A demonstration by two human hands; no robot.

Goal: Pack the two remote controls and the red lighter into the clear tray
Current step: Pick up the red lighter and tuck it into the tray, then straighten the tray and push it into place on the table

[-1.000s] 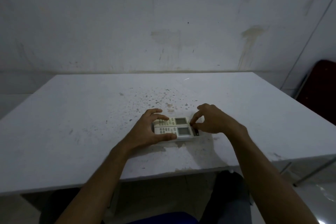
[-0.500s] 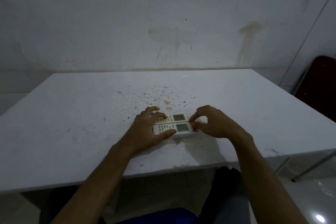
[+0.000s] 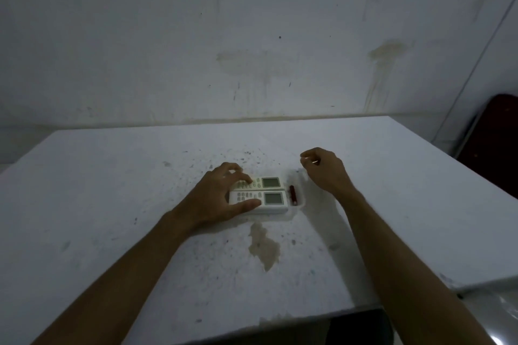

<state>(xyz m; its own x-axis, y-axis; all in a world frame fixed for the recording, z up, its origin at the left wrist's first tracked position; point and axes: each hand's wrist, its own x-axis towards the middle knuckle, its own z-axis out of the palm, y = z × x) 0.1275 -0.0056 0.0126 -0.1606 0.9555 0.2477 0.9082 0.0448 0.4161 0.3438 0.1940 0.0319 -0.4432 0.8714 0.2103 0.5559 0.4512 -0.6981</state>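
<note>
Two remotes (image 3: pixel 259 194), red lighter (image 3: pixel 292 195) in tray (image 3: pixel 300 200); left hand (image 3: pixel 218 199) steadying.

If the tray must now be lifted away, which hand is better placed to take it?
The left hand, probably. Its fingers rest on the two remote controls in the clear tray, beside the red lighter. The right hand is raised clear, curled and empty.

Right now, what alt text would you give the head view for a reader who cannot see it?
Two white remote controls with grey screens lie side by side in a clear plastic tray on a stained white table, with a small red lighter at their right end. The left hand rests on the remotes; the right hand hovers loosely curled just right of the tray, empty.
</note>
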